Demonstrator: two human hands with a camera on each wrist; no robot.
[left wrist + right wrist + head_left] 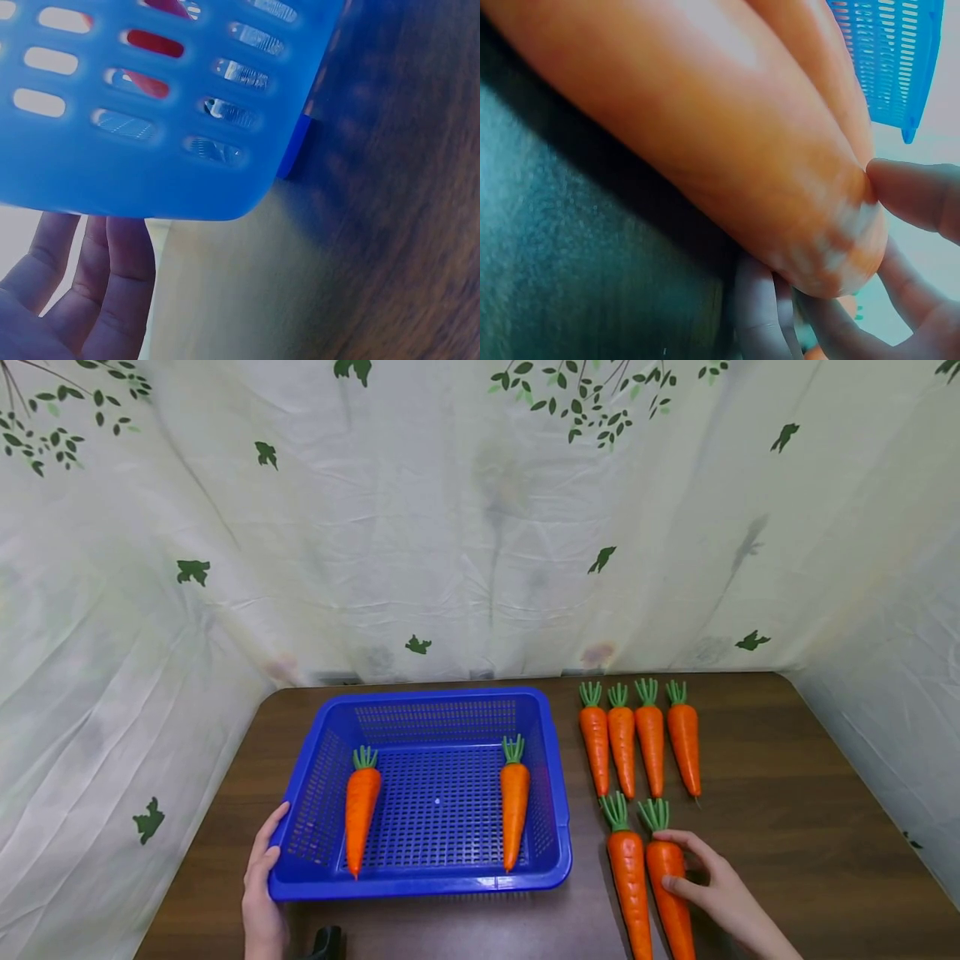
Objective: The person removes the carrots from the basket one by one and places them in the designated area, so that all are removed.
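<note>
My left hand [262, 893] rests against the left side of a blue plastic basket [420, 884], near its front corner. In the left wrist view its straight fingers [124, 277] pass behind the basket's edge, so their tips are hidden. My right hand [716, 893] holds a carrot [677, 920] near its green top, thumb on one side and fingers on the other. Just left of it lies a second carrot [628, 881]. Inside the basket are two carrots, one at the left [363, 810] and one at the right [514, 806].
Behind my right hand a row of several carrots [649, 747] lies side by side, green tops toward the back. All stand on a brown wooden table [795, 793]. A white leaf-patterned cloth [450, 568] hangs around it. A small black object [327, 941] shows at the front edge.
</note>
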